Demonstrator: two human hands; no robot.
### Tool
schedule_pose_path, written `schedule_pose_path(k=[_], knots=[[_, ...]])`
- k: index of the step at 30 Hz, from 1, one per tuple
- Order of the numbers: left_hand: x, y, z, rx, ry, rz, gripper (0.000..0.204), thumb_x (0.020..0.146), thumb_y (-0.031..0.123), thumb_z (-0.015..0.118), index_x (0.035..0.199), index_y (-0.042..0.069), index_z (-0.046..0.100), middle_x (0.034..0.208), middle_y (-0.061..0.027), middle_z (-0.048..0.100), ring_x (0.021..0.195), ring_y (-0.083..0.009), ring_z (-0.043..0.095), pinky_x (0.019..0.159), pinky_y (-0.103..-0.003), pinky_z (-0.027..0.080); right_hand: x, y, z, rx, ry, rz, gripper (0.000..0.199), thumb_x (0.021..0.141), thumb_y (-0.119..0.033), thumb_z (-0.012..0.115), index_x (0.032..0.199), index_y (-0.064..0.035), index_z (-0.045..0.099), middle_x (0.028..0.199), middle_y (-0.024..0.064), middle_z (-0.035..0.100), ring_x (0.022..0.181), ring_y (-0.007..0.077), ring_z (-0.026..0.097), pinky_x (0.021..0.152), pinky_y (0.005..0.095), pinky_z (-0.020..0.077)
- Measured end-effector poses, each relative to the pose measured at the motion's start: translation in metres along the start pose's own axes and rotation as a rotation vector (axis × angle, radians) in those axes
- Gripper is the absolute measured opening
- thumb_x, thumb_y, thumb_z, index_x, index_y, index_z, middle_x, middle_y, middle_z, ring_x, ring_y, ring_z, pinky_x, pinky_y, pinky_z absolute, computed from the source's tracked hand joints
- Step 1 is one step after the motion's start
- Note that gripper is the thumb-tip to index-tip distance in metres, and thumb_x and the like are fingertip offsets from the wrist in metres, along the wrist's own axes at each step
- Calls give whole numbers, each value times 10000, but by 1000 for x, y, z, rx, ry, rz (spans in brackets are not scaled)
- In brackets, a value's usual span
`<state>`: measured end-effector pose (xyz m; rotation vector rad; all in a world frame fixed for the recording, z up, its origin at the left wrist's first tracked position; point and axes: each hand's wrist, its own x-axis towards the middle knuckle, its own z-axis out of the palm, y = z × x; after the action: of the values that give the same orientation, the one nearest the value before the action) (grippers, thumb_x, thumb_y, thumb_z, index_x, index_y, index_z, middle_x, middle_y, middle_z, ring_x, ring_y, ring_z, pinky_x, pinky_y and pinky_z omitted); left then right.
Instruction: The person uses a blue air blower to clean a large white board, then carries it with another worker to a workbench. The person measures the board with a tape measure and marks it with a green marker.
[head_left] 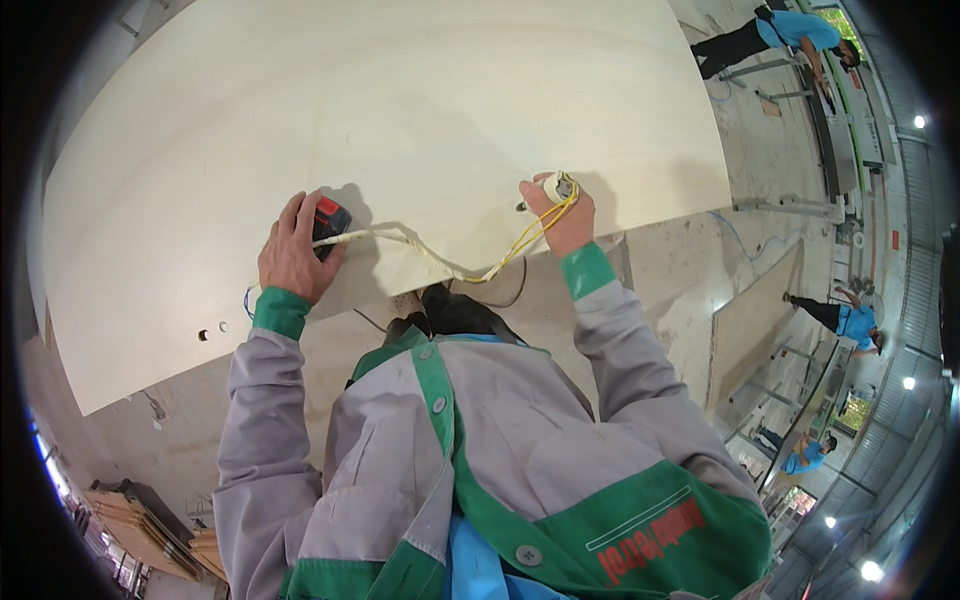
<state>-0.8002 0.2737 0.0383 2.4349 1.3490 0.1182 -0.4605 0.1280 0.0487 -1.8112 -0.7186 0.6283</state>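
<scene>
My left hand (290, 250) is closed around a black block with a red top (330, 214), which looks like a tool battery pack, on the pale panel (420, 110). From beside it a cream taped cable (410, 240) sags along the panel's near edge and turns into a yellow cord (530, 235). That cord loops up over my right hand (568, 222). Wrapped in the right fingers is a white, round-ended piece (553, 186) with a greyish end; its kind is not clear. A small dark tip pokes out left of the right thumb. My palms hide the undersides of both things.
Two small holes (213, 331) lie near the panel's left front edge. A blue hose (745, 240) runs over the floor at right. People in blue shirts (800, 30) work at benches on the far right. Stacked boards (140, 530) stand at lower left.
</scene>
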Motion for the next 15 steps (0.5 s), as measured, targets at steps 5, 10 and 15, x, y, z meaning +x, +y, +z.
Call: schedule_pose_path(k=[5,10,15], knots=[[23,2,0,16,79,-22,779,777,286,786,1462,189,426,1453,-113,482,1258,-343,548,990,-449,519,24,0,6,146,59,-131,224,826,-159,818,916,-2,687,807,6,674,729,87,615,670,258,514],[43,3,-5,7,88,-93,778,776,268,785,1461,190,426,1455,-106,477,1265,-342,543,994,-447,517,44,-1,19,-132,-7,52,230,830,-165,818,927,-5,684,804,26,684,720,102,641,665,279,536],[47,4,-6,22,124,-119,779,772,266,787,1459,190,427,1457,-102,474,1267,-337,540,994,-446,515,68,-2,29,-99,-12,-110,277,817,-200,831,934,-1,677,797,33,683,717,98,641,660,277,537]])
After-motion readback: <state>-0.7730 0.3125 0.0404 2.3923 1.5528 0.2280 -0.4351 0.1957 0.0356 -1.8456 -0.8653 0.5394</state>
